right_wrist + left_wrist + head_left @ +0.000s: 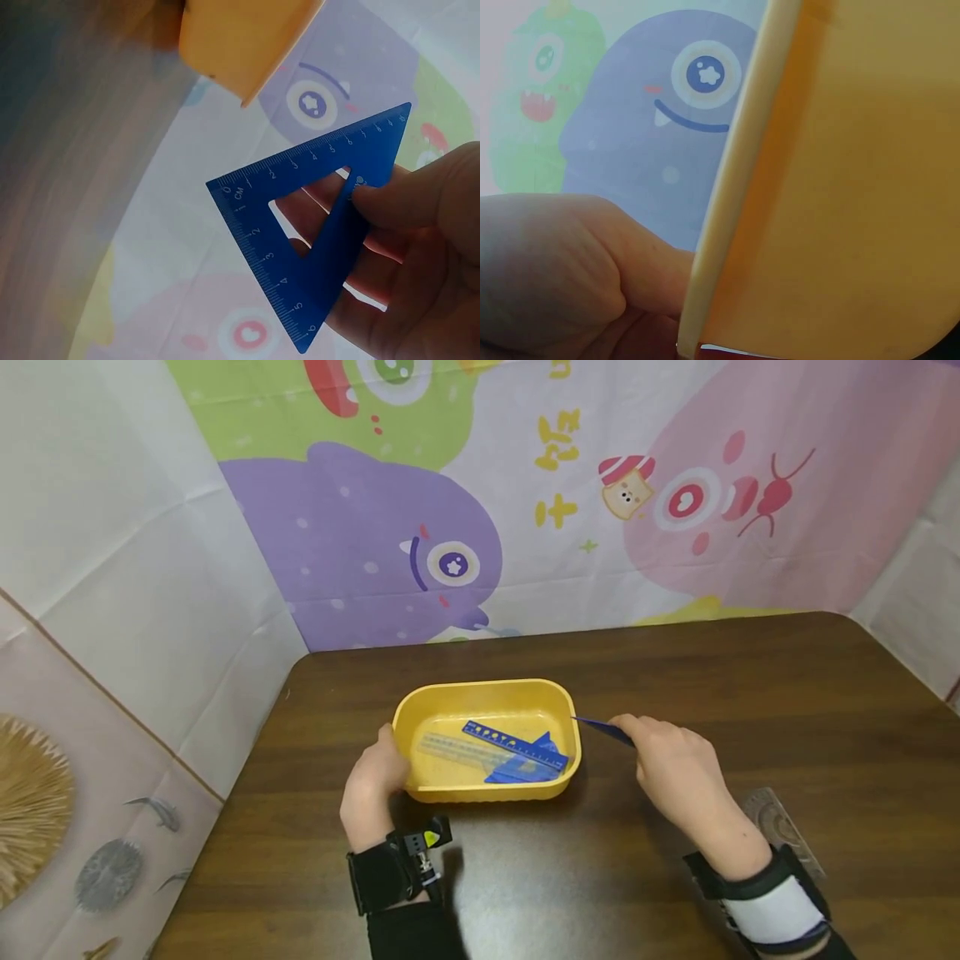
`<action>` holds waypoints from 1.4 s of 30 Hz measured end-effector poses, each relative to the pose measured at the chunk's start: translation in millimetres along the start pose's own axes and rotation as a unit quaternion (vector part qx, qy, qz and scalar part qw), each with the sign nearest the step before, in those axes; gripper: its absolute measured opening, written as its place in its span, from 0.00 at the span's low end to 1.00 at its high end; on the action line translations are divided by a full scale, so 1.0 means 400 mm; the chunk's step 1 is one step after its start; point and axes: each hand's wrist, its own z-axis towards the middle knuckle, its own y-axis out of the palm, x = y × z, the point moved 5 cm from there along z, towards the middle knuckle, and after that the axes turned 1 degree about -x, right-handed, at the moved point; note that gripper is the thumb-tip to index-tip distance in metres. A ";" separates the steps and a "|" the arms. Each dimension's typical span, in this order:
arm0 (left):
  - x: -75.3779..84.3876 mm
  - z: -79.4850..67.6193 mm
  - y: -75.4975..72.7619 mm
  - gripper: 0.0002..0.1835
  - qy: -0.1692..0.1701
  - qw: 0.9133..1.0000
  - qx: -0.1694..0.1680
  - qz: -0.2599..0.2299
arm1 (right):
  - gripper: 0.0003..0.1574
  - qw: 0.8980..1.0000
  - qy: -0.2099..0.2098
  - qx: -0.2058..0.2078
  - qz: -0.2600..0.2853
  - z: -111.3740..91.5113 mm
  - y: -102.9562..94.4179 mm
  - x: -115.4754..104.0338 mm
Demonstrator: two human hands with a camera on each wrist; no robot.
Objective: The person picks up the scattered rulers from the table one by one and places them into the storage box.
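Observation:
My left hand [375, 781] grips the left end of a yellow plastic basket [480, 793] on the table. In the left wrist view the thumb meets the basket's rim [731, 187]; the other fingers are mostly hidden. Inside lie a blue straight ruler [513, 743], a clear ruler [457, 749] and a blue set square [517, 768], partly overlapping. To the right of the basket, my right hand [678, 768] pinches another blue set square [300, 266] between thumb and fingers. The head view shows this one nearly edge-on, its tip close to the basket's right rim.
A clear patterned drawing template [780, 827] lies on the brown wooden table [570, 877], partly hidden by the right wrist. Behind the table's back edge hangs a cloth with cartoon monsters [555, 568]. A pale covering [150, 568] stands along the left side.

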 end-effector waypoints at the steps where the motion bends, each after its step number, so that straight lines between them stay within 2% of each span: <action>1: 0.000 0.001 0.001 0.34 0.000 1.000 0.000 -0.001 | 0.22 1.000 -0.003 0.003 0.000 0.002 0.002 -0.004; 10: 0.002 -0.001 0.003 0.33 0.002 1.000 0.000 -0.004 | 0.25 0.998 -0.047 0.040 -0.003 0.029 0.012 -0.057; 16: 0.002 -0.001 0.001 0.34 0.001 1.000 -0.003 -0.003 | 0.23 0.996 -0.065 0.062 0.003 0.047 0.013 -0.081; 21: 0.001 0.001 -0.001 0.34 -0.005 1.000 -0.007 0.000 | 0.19 0.995 -0.082 0.055 0.000 0.061 0.027 -0.114; 25: 0.001 0.004 -0.001 0.35 -0.005 1.000 -0.007 0.002 | 0.20 0.995 -0.090 0.045 -0.016 0.068 0.044 -0.142; 28: 0.001 0.004 -0.001 0.35 -0.001 1.000 -0.007 0.004 | 0.21 0.992 -0.108 0.051 -0.032 0.069 0.055 -0.166; 32: 0.001 0.003 0.000 0.34 0.000 1.000 -0.005 0.005 | 0.19 0.989 -0.135 0.057 -0.025 0.065 0.073 -0.192; 37: 0.001 0.001 0.000 0.34 -0.001 1.000 -0.002 0.006 | 0.18 0.988 -0.145 0.052 -0.020 0.058 0.094 -0.204; 42: 0.003 0.001 -0.003 0.34 0.008 1.000 0.000 0.011 | 0.19 0.985 -0.158 0.064 -0.024 0.056 0.101 -0.211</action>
